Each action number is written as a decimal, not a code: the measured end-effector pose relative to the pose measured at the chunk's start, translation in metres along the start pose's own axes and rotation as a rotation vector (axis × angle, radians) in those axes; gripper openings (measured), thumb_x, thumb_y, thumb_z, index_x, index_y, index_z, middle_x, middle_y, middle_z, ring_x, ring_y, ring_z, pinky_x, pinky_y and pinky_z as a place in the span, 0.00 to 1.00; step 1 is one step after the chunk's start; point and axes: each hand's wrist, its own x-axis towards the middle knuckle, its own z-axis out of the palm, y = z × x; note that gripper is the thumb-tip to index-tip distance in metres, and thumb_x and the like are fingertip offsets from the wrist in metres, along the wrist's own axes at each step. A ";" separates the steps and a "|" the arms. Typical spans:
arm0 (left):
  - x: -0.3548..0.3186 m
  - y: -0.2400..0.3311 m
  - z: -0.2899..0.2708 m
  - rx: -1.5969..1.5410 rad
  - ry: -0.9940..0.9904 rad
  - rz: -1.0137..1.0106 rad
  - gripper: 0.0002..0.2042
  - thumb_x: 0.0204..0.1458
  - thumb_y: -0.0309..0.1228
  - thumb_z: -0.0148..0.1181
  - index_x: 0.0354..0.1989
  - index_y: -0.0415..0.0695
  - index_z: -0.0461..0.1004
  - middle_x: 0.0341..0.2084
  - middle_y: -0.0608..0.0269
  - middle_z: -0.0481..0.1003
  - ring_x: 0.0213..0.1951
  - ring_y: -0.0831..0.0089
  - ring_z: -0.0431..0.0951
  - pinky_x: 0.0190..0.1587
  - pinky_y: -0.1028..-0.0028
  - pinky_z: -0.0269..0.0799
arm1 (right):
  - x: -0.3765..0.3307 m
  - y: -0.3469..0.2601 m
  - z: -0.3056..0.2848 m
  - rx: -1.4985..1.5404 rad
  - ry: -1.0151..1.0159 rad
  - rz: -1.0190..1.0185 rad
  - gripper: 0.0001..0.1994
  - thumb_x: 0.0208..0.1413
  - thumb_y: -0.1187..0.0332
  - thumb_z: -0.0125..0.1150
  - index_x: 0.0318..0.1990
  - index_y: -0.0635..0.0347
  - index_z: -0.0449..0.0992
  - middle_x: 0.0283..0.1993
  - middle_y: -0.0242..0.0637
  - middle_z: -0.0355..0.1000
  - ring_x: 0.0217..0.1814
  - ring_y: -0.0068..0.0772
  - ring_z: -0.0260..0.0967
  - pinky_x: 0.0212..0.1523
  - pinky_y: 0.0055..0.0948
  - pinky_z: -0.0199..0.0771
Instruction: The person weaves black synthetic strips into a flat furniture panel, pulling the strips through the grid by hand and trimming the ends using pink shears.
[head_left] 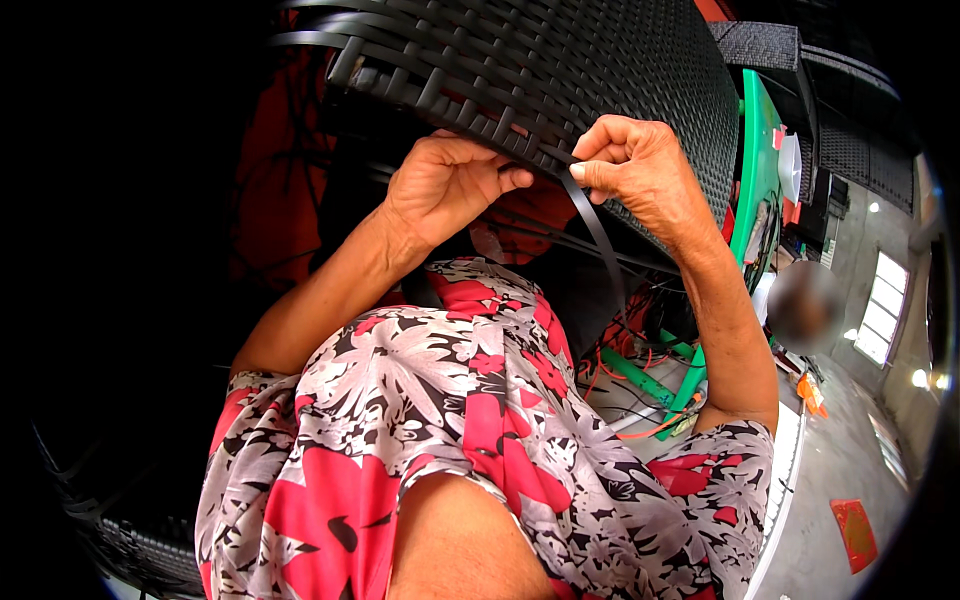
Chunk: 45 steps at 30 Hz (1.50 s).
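Note:
A dark woven panel of flat plastic strips (620, 70) slopes across the top of the head view, its near edge wrapped in strip. At that edge my right hand (640, 170) pinches a flat black strip (600, 235) between thumb and forefinger. The strip's loose length hangs down in front of me. To its left, my left hand (450, 185) is at the underside of the edge, fingers curled and partly hidden behind it. What the left fingers hold, if anything, is not visible.
A green plastic chair (752, 170) stands at the right, with green legs (640, 378) and tangled orange and black cords below. More dark woven pieces (860, 150) lie behind it. A person (805, 305) is farther back. An orange-red sheet (853, 535) lies on the grey floor.

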 end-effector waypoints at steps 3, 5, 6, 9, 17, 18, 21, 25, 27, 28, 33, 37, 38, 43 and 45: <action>0.001 0.000 -0.002 0.038 -0.026 0.003 0.11 0.46 0.17 0.52 0.39 0.37 0.73 0.41 0.57 0.74 0.44 0.62 0.71 0.46 0.62 0.67 | 0.001 -0.003 0.001 -0.043 0.007 -0.005 0.05 0.41 0.75 0.63 0.26 0.66 0.74 0.19 0.32 0.70 0.20 0.19 0.67 0.22 0.18 0.67; 0.003 -0.001 0.001 0.069 -0.007 0.008 0.11 0.45 0.16 0.52 0.38 0.37 0.73 0.41 0.58 0.74 0.44 0.62 0.71 0.46 0.62 0.67 | 0.002 -0.006 0.002 -0.081 0.006 -0.009 0.05 0.41 0.75 0.62 0.26 0.67 0.73 0.18 0.33 0.70 0.19 0.19 0.67 0.21 0.19 0.67; 0.003 -0.001 0.001 0.077 -0.019 0.003 0.12 0.45 0.16 0.52 0.39 0.37 0.73 0.41 0.58 0.74 0.44 0.63 0.71 0.46 0.61 0.67 | 0.004 -0.008 0.002 -0.101 -0.013 -0.039 0.05 0.41 0.75 0.62 0.25 0.67 0.73 0.18 0.33 0.70 0.19 0.19 0.67 0.21 0.19 0.67; 0.004 -0.003 0.001 0.105 -0.003 0.000 0.12 0.45 0.15 0.52 0.39 0.37 0.73 0.40 0.58 0.74 0.43 0.64 0.72 0.45 0.62 0.68 | 0.011 -0.018 0.002 -0.167 -0.090 -0.123 0.05 0.40 0.75 0.60 0.25 0.67 0.73 0.18 0.33 0.69 0.19 0.19 0.67 0.21 0.19 0.66; 0.003 -0.005 0.001 0.143 0.035 0.036 0.10 0.48 0.16 0.52 0.38 0.38 0.73 0.38 0.59 0.74 0.41 0.65 0.74 0.42 0.64 0.73 | 0.018 -0.029 0.006 -0.648 0.101 -0.670 0.07 0.44 0.69 0.62 0.31 0.62 0.75 0.25 0.37 0.68 0.27 0.34 0.69 0.28 0.28 0.68; 0.002 -0.005 0.002 0.140 0.049 0.039 0.10 0.48 0.16 0.51 0.39 0.38 0.73 0.38 0.59 0.74 0.41 0.66 0.74 0.42 0.64 0.73 | 0.015 -0.030 0.012 -0.616 0.135 -0.727 0.06 0.44 0.68 0.61 0.30 0.60 0.75 0.27 0.37 0.69 0.29 0.37 0.70 0.30 0.30 0.69; 0.000 -0.004 0.007 0.152 0.038 0.057 0.10 0.49 0.16 0.50 0.39 0.38 0.73 0.38 0.59 0.74 0.41 0.66 0.74 0.43 0.64 0.73 | 0.012 -0.020 0.032 -0.611 0.229 -0.855 0.07 0.39 0.74 0.62 0.30 0.57 0.75 0.30 0.33 0.68 0.30 0.36 0.70 0.30 0.30 0.71; -0.008 0.005 0.011 0.263 0.002 0.093 0.11 0.50 0.16 0.49 0.41 0.39 0.72 0.39 0.60 0.75 0.42 0.68 0.74 0.45 0.64 0.72 | 0.015 -0.008 0.043 -0.503 0.302 -0.947 0.08 0.37 0.78 0.62 0.29 0.60 0.73 0.31 0.33 0.70 0.32 0.34 0.71 0.30 0.27 0.72; -0.013 0.012 0.016 0.285 0.023 0.171 0.11 0.50 0.17 0.49 0.41 0.39 0.72 0.39 0.60 0.75 0.43 0.68 0.74 0.46 0.64 0.71 | 0.017 -0.013 0.044 -0.432 0.311 -0.970 0.07 0.38 0.79 0.62 0.28 0.61 0.72 0.31 0.33 0.70 0.31 0.34 0.72 0.29 0.27 0.73; -0.013 0.017 0.015 0.271 -0.047 0.218 0.11 0.49 0.18 0.49 0.42 0.39 0.72 0.40 0.60 0.75 0.43 0.69 0.74 0.48 0.64 0.70 | 0.017 -0.017 0.045 -0.370 0.316 -0.978 0.07 0.40 0.79 0.62 0.28 0.61 0.72 0.30 0.34 0.71 0.30 0.34 0.72 0.29 0.26 0.72; -0.012 0.023 0.021 0.300 -0.074 0.243 0.12 0.49 0.19 0.50 0.43 0.38 0.72 0.42 0.58 0.74 0.46 0.67 0.73 0.50 0.62 0.68 | 0.000 -0.065 0.038 0.153 0.218 -0.483 0.02 0.50 0.76 0.60 0.31 0.64 0.73 0.22 0.32 0.71 0.19 0.19 0.69 0.20 0.16 0.68; -0.012 0.024 0.021 0.271 -0.053 0.237 0.12 0.49 0.19 0.49 0.42 0.38 0.72 0.43 0.58 0.74 0.47 0.66 0.73 0.52 0.60 0.66 | 0.007 -0.048 0.032 0.265 0.106 -0.184 0.08 0.51 0.71 0.61 0.37 0.64 0.77 0.22 0.29 0.71 0.19 0.14 0.67 0.20 0.12 0.67; -0.012 0.024 0.019 0.264 -0.045 0.242 0.12 0.49 0.19 0.49 0.42 0.38 0.72 0.43 0.58 0.73 0.47 0.65 0.72 0.52 0.60 0.65 | 0.009 -0.042 0.033 0.331 0.082 -0.175 0.09 0.51 0.71 0.60 0.37 0.66 0.77 0.22 0.30 0.71 0.20 0.15 0.68 0.21 0.13 0.69; -0.010 0.028 0.014 0.164 -0.124 0.221 0.12 0.48 0.18 0.49 0.42 0.37 0.73 0.42 0.57 0.73 0.48 0.64 0.71 0.54 0.60 0.62 | 0.008 -0.048 0.030 0.247 -0.040 -0.101 0.10 0.47 0.76 0.57 0.38 0.71 0.72 0.23 0.36 0.71 0.21 0.19 0.69 0.22 0.20 0.74; -0.011 0.028 0.013 0.151 -0.125 0.215 0.12 0.47 0.18 0.49 0.41 0.36 0.73 0.42 0.57 0.73 0.49 0.64 0.71 0.55 0.60 0.62 | 0.010 -0.047 0.028 0.227 -0.041 -0.038 0.10 0.46 0.76 0.56 0.37 0.71 0.70 0.24 0.37 0.71 0.21 0.20 0.69 0.21 0.21 0.75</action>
